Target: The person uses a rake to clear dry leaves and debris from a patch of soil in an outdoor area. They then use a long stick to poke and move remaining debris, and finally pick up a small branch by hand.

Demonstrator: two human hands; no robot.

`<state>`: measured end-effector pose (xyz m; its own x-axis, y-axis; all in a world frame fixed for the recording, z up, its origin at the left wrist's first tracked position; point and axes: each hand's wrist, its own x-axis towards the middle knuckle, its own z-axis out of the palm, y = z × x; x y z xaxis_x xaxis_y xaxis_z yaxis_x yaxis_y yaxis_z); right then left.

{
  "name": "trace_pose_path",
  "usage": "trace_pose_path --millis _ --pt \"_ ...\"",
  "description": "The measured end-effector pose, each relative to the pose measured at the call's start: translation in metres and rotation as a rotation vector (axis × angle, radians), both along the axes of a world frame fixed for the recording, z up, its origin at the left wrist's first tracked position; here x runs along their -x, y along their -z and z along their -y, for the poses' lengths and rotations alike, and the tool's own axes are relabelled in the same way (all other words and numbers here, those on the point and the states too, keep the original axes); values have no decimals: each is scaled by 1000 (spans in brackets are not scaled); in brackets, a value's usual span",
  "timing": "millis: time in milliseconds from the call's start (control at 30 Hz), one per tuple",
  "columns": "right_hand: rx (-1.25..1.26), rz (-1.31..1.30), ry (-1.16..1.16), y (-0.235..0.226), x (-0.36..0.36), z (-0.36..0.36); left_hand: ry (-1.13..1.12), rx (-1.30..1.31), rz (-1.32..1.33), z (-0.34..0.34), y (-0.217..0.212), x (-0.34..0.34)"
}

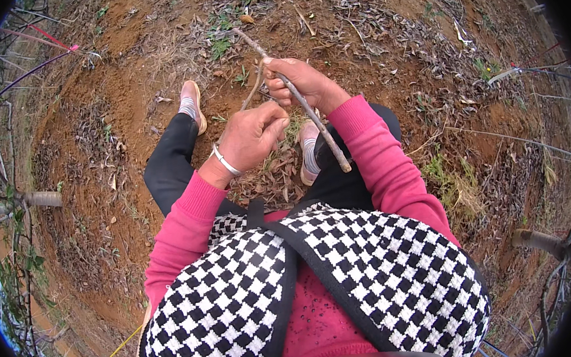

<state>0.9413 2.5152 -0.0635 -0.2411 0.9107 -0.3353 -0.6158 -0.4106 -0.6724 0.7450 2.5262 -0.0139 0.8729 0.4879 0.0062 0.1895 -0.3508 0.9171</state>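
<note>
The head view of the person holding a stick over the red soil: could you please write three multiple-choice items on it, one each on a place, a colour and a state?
1. Where is the long thin grey-brown stick?
A. in the right hand
B. lying on the soil
C. under a shoe

2. What colour are the knitted sleeves?
A. blue
B. pink
C. white

3. How is the left hand?
A. flat and spread open
B. fingers pinched together near the stick
C. resting on the ground

Answers: 1 A, the right hand is closed round the stick; 2 B, both forearms show pink; 3 B, its fingers bunch together in the air.
</note>
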Motion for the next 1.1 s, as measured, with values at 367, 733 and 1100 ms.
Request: trace_pose_path --millis 367,733,1100 --pt "-261 147 -425 -14 37 21 -73 -1381 -146 -100 -21 44" --pt "-300 720 -313 -20 22 18 -105 -1276 -434 -118 -49 80" --pt "-198 641 -344 -5 30 31 3 -1157 -407 -116 -38 94"
